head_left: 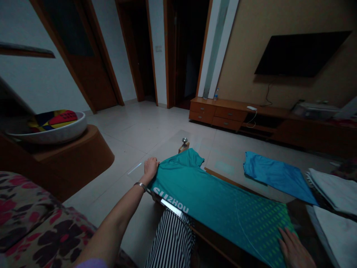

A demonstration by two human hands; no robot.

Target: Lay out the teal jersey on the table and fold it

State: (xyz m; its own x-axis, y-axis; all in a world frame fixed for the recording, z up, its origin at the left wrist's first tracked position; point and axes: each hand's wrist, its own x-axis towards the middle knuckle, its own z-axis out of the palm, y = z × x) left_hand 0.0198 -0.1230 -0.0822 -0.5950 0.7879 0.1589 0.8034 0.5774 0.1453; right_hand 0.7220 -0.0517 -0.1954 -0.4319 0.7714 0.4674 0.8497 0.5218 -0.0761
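A teal T-shirt [206,197] with white "SUZHOU" lettering and a green dotted pattern lies lengthwise across a glass-topped coffee table [223,163]. It looks folded in half along its length, one sleeve pointing away from me. At its left end my left hand [151,167] is closed on the fabric's edge, fingers curled over it. My right hand [297,249] rests flat near the green hem on the right, fingers stretched out and part of the hand cut off by the frame's bottom.
Right of the shirt lie a folded blue garment [276,175] and white folded clothes [334,190]. A floral sofa [50,227] is at lower left. A white basin [55,136] holds colourful cloth. Across the room stand a TV cabinet [228,111] and a wall-mounted television [301,56].
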